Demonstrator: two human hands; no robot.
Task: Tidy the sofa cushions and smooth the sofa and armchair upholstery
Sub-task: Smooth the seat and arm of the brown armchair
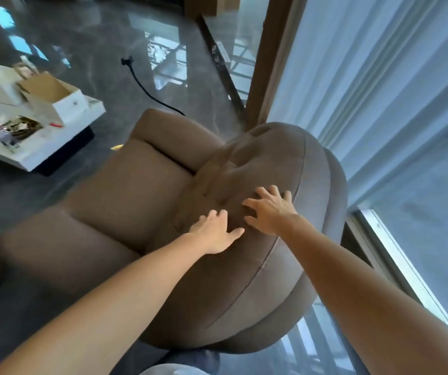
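Observation:
A brown upholstered armchair fills the middle of the view, seen from behind and above. Its rounded back cushion has creases and dents near the top. My left hand lies flat on the front face of the back cushion, fingers spread. Just to its right, my right hand presses on the same cushion with fingers spread and slightly curled into the fabric. Neither hand holds anything. The seat cushion and both armrests are visible beyond and to the left of my hands.
A white low table at the left carries an open cardboard box and small items. A black cable trails over the glossy grey floor. A wooden frame and pale curtains stand close on the right.

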